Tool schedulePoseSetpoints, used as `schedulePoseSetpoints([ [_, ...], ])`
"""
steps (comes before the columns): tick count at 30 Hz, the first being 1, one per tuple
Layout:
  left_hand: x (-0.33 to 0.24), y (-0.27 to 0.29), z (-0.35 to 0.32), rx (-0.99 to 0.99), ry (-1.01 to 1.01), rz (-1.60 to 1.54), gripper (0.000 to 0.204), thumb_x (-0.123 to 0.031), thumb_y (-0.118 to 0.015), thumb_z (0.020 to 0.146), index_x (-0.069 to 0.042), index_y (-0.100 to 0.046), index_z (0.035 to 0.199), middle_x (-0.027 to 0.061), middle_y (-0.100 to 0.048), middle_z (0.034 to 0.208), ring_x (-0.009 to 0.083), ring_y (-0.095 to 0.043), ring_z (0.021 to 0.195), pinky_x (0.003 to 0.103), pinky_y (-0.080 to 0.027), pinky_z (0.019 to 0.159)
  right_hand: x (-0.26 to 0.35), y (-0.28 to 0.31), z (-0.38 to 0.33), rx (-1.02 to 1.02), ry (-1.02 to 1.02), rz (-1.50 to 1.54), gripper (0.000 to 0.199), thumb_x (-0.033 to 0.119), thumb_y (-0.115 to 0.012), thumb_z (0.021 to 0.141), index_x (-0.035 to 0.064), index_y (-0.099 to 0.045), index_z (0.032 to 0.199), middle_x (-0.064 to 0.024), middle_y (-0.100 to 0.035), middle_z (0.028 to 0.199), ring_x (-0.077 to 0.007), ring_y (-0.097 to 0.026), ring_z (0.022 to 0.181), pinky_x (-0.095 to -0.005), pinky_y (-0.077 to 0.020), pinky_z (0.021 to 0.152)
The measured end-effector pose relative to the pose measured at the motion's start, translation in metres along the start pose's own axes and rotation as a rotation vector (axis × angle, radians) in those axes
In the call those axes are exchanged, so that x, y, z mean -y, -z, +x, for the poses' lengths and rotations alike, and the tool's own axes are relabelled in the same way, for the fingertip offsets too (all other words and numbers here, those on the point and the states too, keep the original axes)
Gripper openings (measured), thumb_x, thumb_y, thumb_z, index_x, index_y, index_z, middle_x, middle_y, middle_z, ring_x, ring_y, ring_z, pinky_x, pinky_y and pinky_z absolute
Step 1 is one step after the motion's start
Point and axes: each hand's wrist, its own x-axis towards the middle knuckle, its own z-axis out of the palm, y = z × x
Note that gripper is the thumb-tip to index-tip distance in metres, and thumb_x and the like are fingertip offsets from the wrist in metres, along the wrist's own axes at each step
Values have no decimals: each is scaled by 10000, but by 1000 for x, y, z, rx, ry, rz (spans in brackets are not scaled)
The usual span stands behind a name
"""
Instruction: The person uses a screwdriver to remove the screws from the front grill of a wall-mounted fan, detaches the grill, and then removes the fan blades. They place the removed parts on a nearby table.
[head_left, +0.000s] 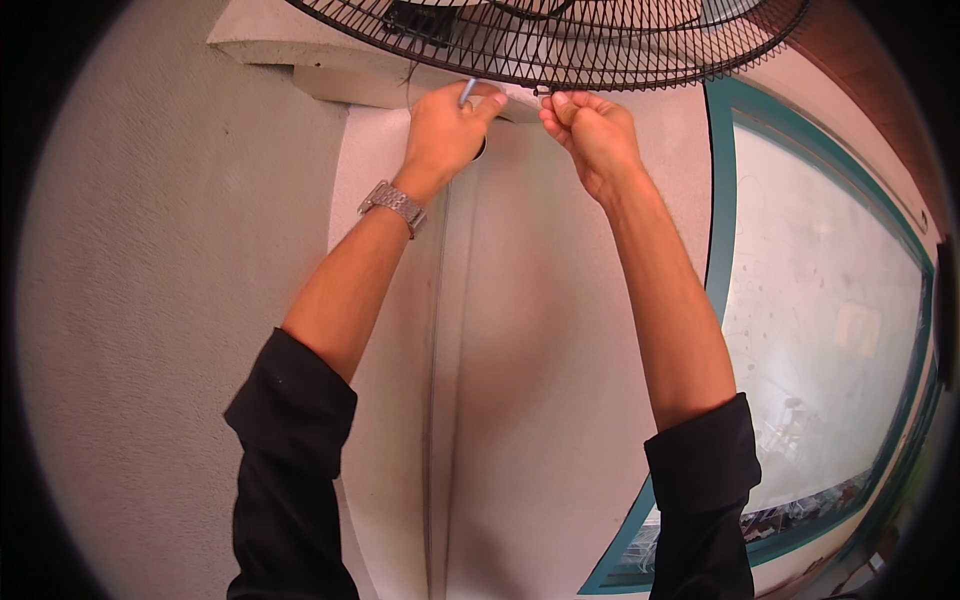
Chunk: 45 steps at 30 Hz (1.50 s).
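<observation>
A person's two bare arms are reaching up from a wall corner's lower side toward a black wire fan guard, which is filling the 12 to 1 o'clock edge of the view, its curved rim facing down. The left hand is resting just under that rim, slightly left of 12 o'clock; its grip is holding a slim blue-grey rod between thumb and fingers, the upper end lying close to the rim. The right hand is working at 1 o'clock, its grip pinching a small dark clip on the rim with thumb and fingertips. A metal-link watch is circling the left wrist. Rolled black sleeves are covering the lower arms, the left sleeve at 7 to 8 o'clock, the right sleeve at 4 to 5. A rough grey wall is standing at 9 o'clock, with a pale ledge jutting out at 11. A thin vertical strip is running down toward 6 o'clock. A teal-framed window with a whitish pane is spreading across 3 o'clock.
</observation>
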Motion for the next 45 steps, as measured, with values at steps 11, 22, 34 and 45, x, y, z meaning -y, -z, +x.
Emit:
schedulePoseSetpoints([
  [11,-23,-30,-11,6,348,-773,277,-252,-724,941,-18,-671,1079,-118,-484,666,3,-351,544,212,-288,486,-1,0,0,1,-30,37,133,27,-626,952,-87,-622,1020,-126,-671,968,-150,-641,813,-251,-563,744],
  [22,-29,-43,-13,-126,292,-702,237,-219,-719,933,1,-716,1020,-79,-577,685,44,-487,636,245,-427,612,1,3,1,53,-45,0,150,43,-584,994,-69,-586,1094,-112,-643,1041,-171,-639,926,-266,-558,879],
  [34,-37,-43,-18,-74,251,-672,242,-257,-674,974,-31,-655,1059,-22,-704,888,43,-555,799,227,-434,742,-3,3,-1,69,-34,119,173,15,-541,1008,-93,-539,1144,-160,-612,1102,-195,-635,978,-280,-561,945],
  [45,-34,-51,-16,-156,255,-683,229,-218,-680,959,2,-686,1024,-14,-691,782,64,-593,723,239,-473,687,-12,4,-6,80,-61,366,222,37,-529,1021,-125,-505,1172,-177,-609,1106,-194,-622,983,-279,-557,946],
])
